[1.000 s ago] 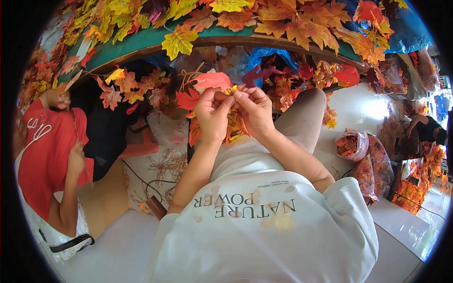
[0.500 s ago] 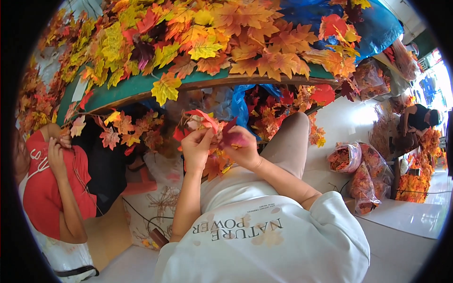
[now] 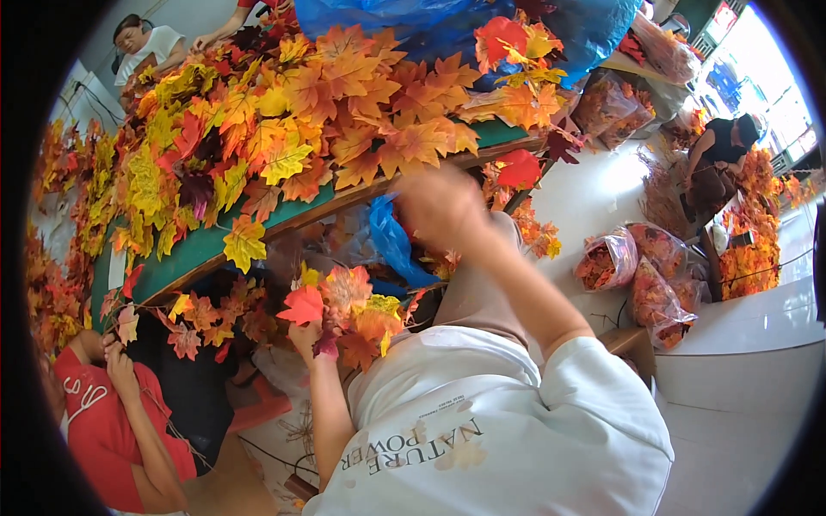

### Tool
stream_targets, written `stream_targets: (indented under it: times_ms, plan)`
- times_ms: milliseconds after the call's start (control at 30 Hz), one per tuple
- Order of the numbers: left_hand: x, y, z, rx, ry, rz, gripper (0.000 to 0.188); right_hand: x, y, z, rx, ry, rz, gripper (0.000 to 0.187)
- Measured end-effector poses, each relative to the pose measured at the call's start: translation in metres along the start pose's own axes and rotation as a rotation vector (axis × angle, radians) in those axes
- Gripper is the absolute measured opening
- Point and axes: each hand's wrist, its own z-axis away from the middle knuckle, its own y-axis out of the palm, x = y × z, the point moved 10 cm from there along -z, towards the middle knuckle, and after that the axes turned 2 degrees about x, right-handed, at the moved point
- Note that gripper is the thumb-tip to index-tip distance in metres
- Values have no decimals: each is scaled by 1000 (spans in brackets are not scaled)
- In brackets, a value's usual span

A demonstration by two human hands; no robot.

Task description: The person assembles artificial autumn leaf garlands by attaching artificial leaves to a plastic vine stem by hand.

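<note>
An artificial autumn-leaf garland [image 3: 348, 297], with orange, red, yellow and dark purple leaves, hangs over my lap. My left hand [image 3: 305, 337] is closed on it, and leaves cover part of the fingers. Up by the wooden front edge of the table, my right hand [image 3: 443, 206] is smeared by motion, so its fingers cannot be made out. Just beyond that hand lie orange maple leaves [image 3: 413, 146] on the tabletop. Yellow leaves [image 3: 245, 243] droop over the table edge farther left.
The green table [image 3: 155, 267] is heaped with leaves, with blue plastic sheeting [image 3: 387, 30] at its back. A person in red [image 3: 107, 430] sits close at my left. Clear bags of leaves [image 3: 607, 258] stand on the floor to the right, near another seated person [image 3: 718, 150].
My right hand has left the garland and swung forward to the table edge. My left hand keeps the garland, now lower and further left. The view has shifted right.
</note>
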Motion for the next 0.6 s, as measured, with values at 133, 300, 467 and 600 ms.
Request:
stream_targets:
  times_ms: [133,300,467,600]
  plan:
    - [5,9,-17,175,113,-38,26,-215,2,-8,235,554,512,17]
    - [15,17,-7,399,-32,-142,37,-299,62,14,604,807,401,25]
    - [12,-16,-12,246,-61,-307,25,-278,82,2,575,717,224,23]
    - [-20,-5,-31,342,296,-527,19,-307,94,0,595,451,347,23]
